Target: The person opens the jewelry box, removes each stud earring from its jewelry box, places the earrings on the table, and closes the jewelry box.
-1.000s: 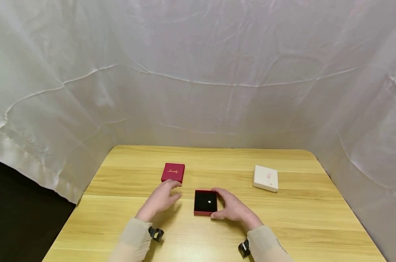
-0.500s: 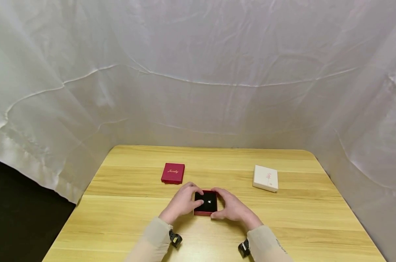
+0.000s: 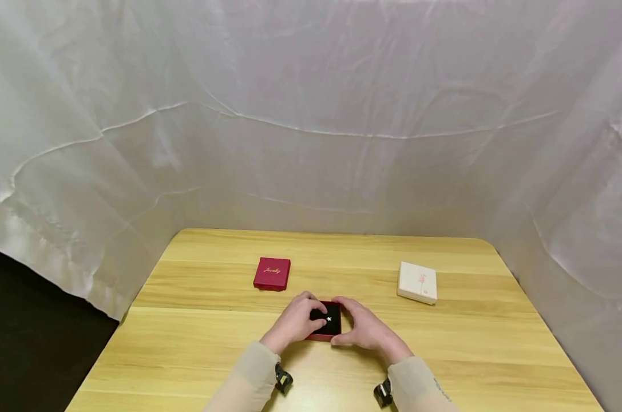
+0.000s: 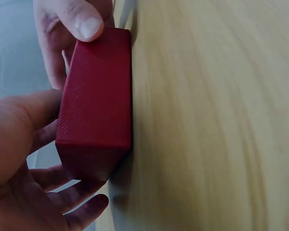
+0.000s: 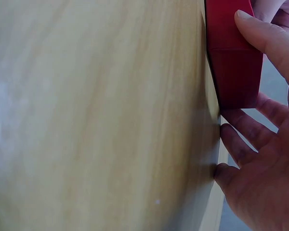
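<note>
A red jewelry box bottom (image 3: 319,337) with a black insert (image 3: 334,327) sits on the table near the front. On the insert lies a tiny pale star-shaped piece of jewelry (image 3: 329,319). My right hand (image 3: 364,326) grips the box's right side, its thumb on the near wall and its fingers behind. Over the left part of the insert reaches my left hand (image 3: 295,320), thumb and forefinger spread a little, their tips just left of the star. The left wrist view shows the red box wall (image 4: 96,96) with the left hand's other fingers beside it; the star is hidden there.
A dark red lid (image 3: 272,273) with gold lettering lies farther back on the left. At the back right is a white box (image 3: 417,282) with a pink print. The wooden table (image 3: 475,349) ends at pale hanging cloth (image 3: 311,171) behind and on both sides.
My left hand has come from the left, near the red lid, across onto the box's black insert and closer to the star. The right hand has stayed at the box's right side.
</note>
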Demonstrator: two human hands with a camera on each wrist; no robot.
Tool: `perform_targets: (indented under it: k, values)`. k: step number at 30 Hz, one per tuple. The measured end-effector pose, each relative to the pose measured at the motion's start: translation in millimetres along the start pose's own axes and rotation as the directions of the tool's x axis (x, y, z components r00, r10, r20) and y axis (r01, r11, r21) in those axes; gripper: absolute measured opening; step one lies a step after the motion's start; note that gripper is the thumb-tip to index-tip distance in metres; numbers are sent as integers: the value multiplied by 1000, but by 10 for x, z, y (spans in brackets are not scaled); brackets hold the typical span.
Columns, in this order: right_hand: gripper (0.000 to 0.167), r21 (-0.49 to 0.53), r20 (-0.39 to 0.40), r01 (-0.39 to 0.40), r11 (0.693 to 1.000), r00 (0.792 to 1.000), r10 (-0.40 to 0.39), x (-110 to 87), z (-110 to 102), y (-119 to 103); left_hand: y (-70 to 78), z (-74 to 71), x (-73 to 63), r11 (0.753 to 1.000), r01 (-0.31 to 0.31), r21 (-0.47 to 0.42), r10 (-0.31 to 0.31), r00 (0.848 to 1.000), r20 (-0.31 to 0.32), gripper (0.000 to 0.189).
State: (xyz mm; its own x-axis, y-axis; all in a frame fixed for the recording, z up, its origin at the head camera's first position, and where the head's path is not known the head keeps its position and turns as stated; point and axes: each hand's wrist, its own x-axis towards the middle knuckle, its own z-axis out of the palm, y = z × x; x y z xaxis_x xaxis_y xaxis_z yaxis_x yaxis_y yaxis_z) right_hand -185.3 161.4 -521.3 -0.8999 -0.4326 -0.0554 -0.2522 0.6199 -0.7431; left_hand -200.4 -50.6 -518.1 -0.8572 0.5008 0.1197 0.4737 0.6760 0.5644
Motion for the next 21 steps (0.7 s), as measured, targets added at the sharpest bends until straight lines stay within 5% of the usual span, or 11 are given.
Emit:
perform_targets:
  k: [21]
  values:
    - [92,14,-8,8,1000,1000,-8,-4,14,6,57,52,26,1000,-7,8,7,1000,-28,5]
